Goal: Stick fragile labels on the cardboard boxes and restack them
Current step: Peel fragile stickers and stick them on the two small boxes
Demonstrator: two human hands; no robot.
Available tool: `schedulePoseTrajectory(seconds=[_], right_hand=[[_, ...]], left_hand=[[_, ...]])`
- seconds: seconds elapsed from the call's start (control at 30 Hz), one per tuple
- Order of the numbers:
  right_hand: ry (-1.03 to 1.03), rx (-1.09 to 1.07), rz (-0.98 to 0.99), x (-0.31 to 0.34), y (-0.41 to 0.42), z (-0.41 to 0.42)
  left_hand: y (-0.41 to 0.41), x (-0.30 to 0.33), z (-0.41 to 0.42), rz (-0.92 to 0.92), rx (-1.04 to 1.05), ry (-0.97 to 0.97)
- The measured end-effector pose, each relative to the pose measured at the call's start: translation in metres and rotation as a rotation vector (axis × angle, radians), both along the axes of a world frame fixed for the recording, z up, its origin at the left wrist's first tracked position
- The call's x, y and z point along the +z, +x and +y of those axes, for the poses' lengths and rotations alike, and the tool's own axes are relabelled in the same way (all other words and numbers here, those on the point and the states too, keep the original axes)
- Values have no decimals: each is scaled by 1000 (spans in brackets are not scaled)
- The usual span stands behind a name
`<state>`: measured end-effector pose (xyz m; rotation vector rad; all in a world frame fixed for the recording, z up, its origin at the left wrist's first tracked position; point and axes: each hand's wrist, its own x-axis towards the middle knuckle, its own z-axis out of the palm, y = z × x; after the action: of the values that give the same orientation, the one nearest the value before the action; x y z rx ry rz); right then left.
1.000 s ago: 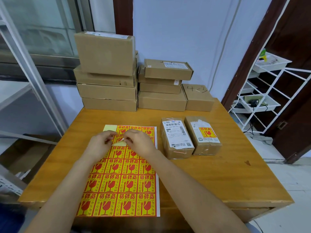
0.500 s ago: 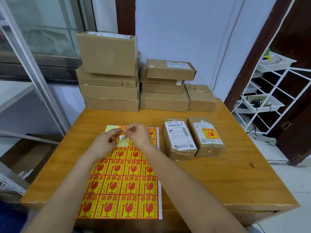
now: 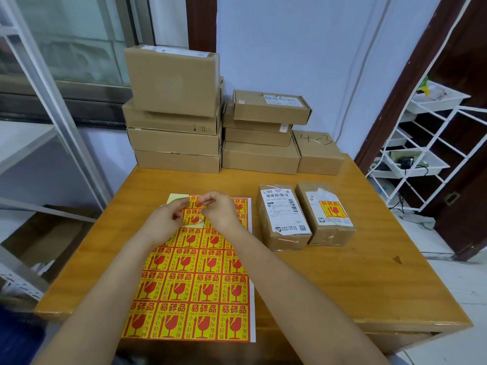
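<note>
A sheet of yellow-and-red fragile labels (image 3: 195, 285) lies on the wooden table (image 3: 342, 280) in front of me. My left hand (image 3: 164, 223) and my right hand (image 3: 220, 210) meet over its top rows. Both pinch one fragile label (image 3: 194, 214) lifted off the sheet. To the right lie two small taped cardboard boxes side by side: the left box (image 3: 283, 217) shows only a white shipping label, the right box (image 3: 325, 214) carries a fragile label.
Stacks of cardboard boxes stand along the table's far edge: a tall stack (image 3: 174, 111), a lower stack (image 3: 261, 133) and a single box marked 4-3 (image 3: 319, 154). A white wire rack (image 3: 427, 143) stands to the right, a metal shelf frame (image 3: 39, 101) to the left.
The label has come up off the sheet between my fingers. Both hands have risen slightly toward the sheet's top edge.
</note>
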<state>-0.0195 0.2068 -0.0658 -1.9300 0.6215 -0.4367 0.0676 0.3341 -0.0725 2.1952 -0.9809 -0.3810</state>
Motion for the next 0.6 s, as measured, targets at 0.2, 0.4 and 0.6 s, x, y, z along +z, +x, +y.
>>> schedulePoseTrajectory(seconds=[0.2, 0.4, 0.6], right_hand=[[-22, -11, 31, -2, 4, -1], [-50, 7, 24, -5, 7, 1], [-35, 15, -9, -4, 4, 2]], left_hand=[[-8, -4, 8, -56, 49, -214], [-8, -6, 9, -71, 45, -185], [-8, -3, 9, -38, 65, -176]])
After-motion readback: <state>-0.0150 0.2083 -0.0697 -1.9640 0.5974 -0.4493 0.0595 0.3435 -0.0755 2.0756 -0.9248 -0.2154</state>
